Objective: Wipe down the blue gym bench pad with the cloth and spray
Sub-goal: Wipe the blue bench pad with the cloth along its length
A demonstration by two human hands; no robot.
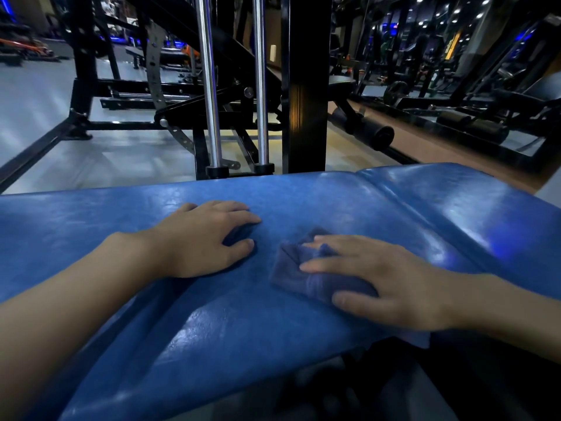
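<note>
On glossy blue vinyl pad (212,323), right hand (385,281) flattens folded cloth (303,281)

glossy blue bench pad (230,329), dark blue cloth (303,275)

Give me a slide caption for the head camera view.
Right hand presses cloth onto blue bench pad; left hand rests beside it.

A gym: a blue vinyl padded bench (212,329) stands before a black steel machine frame (305,86) with two chrome guide rods (209,86), a black foam leg roller (373,133), and further exercise machines (455,118) on the floor behind.
</note>
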